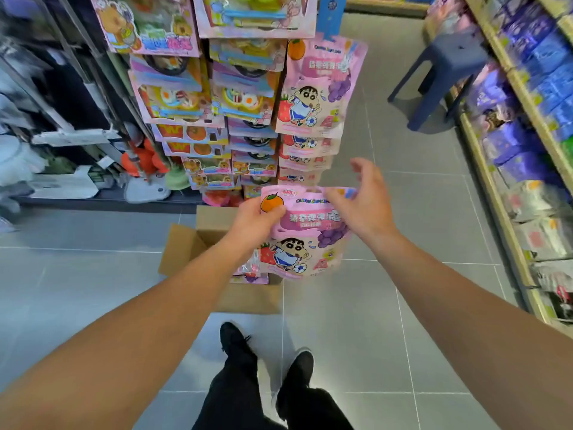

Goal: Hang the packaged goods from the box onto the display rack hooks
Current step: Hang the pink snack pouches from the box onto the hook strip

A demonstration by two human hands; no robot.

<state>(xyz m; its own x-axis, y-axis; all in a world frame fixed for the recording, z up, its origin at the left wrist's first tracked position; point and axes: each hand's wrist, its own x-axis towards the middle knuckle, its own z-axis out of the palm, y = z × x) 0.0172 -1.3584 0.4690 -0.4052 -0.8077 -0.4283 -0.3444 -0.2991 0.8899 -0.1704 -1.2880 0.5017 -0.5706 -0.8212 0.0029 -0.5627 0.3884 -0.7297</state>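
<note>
Blue stool [446,72] nr shelf [508,169]

Pink cartoon pouch [305,234] — upright, above the open cardboard box [198,240]
More identical pouches [316,88] hang in a column on the rack.

Bright, even store light, soft shadows under shoes [266,352]. Wide-angle warp at edges. Right hand [366,203] & shelf goods [527,88] motion-blurred.

A floor [403,305] of grey tiles is seen below the fingers. Stocked shelving [521,169] is set to their right, and a dark blue stool [446,69] beyond them.
</note>
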